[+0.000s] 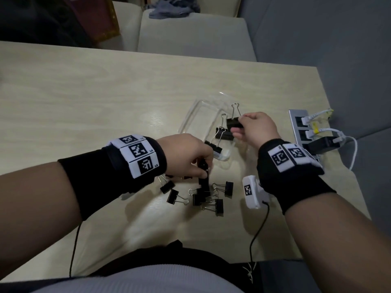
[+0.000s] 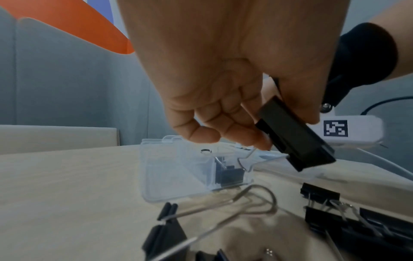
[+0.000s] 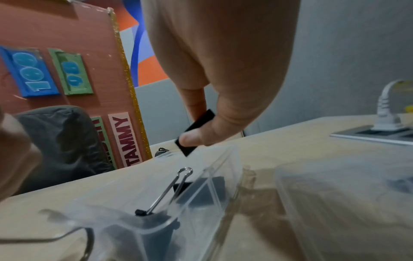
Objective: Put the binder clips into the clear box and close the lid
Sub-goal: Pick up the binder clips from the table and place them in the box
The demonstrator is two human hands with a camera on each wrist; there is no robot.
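Note:
The clear box (image 1: 198,115) lies open right of the table's middle, with two black binder clips (image 1: 223,132) inside it. My right hand (image 1: 238,126) pinches another black clip (image 1: 232,122) just above the box, silver handles pointing away; the right wrist view shows that clip (image 3: 196,132) over the box (image 3: 201,203). My left hand (image 1: 204,164) grips a black clip (image 1: 203,168) above a pile of several loose clips (image 1: 211,197) near the front edge. In the left wrist view that hand (image 2: 263,134) holds its clip (image 2: 295,139) near the box (image 2: 178,167).
A grey power strip (image 1: 300,125) with white cables and a black adapter (image 1: 322,144) lies along the table's right edge. Pale cushioned seats (image 1: 190,34) stand beyond the far edge. The light wooden table (image 1: 84,98) stretches to the left.

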